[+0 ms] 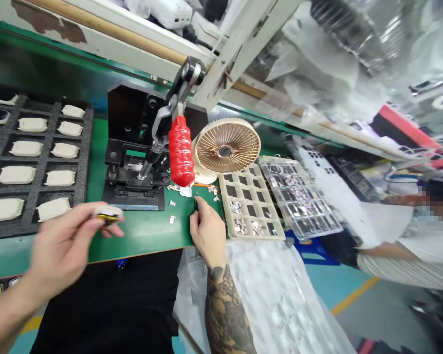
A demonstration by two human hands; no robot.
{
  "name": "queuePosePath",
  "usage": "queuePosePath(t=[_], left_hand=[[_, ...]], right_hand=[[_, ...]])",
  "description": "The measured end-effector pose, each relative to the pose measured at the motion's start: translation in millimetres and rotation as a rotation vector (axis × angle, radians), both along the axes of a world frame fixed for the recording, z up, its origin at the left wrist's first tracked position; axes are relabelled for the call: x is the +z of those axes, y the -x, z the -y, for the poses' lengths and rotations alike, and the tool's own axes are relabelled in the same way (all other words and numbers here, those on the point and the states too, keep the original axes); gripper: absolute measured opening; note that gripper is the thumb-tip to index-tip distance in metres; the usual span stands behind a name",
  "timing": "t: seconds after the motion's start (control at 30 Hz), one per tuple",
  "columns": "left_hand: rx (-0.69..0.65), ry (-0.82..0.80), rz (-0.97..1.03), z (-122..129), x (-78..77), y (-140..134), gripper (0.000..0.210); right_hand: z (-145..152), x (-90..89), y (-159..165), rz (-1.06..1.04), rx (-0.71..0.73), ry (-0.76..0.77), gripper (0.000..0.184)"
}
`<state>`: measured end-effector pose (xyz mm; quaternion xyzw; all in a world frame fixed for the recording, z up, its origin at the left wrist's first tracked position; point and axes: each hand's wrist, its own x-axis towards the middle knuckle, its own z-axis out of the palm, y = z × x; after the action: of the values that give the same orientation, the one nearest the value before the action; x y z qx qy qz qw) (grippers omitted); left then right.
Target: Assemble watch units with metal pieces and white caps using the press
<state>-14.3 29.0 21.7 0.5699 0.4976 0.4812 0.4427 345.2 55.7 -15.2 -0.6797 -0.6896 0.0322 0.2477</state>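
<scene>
The left hand [64, 241] pinches a small white case [112, 211] between thumb and fingers. The case is up over the green table [140, 233], at the near side of the black press [133, 184] and right of the foam tray [82, 169]. Its long way runs left to right, and its dark and yellow side looks near and down. The right hand [209, 228] curls around a thin dark tool [197, 204] that points to the far side. Tiny bits [172, 219] lie left of it. A fan [225, 151] stands farther back.
</scene>
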Motion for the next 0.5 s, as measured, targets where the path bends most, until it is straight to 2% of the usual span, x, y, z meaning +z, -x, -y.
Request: queuePosePath(t=[0.1, 0.2, 0.27, 0.4, 0.5], left_hand=[[-0.075, 0.214, 0.338, -4.1, -4.2, -59.7, 0.033], [-0.061, 0.303, 0.509, -14.8, -13.1, -76.7, 0.04], [-0.04, 0.298, 0.498, -15.0, -17.7, -77.7, 0.034], [-0.015, 0.285, 0.434, -7.1, -21.3, -80.7, 0.024], [-0.003, 0.299, 0.467, -5.5, -22.5, -82.7, 0.025]], right_hand=[[8.2, -4.7, 9.6, -0.453, 0.043, -0.255, 0.028], [15.6, -4.0, 32.2, -0.858, 0.196, -0.413, 0.031], [18.0, -4.3, 54.3, -0.896, 0.271, -0.448, 0.033], [19.2, -6.2, 97.7, -0.924, 0.314, -0.604, 0.017], [20.6, -7.2, 113.7, -1.0, 0.277, -0.545, 0.019]])
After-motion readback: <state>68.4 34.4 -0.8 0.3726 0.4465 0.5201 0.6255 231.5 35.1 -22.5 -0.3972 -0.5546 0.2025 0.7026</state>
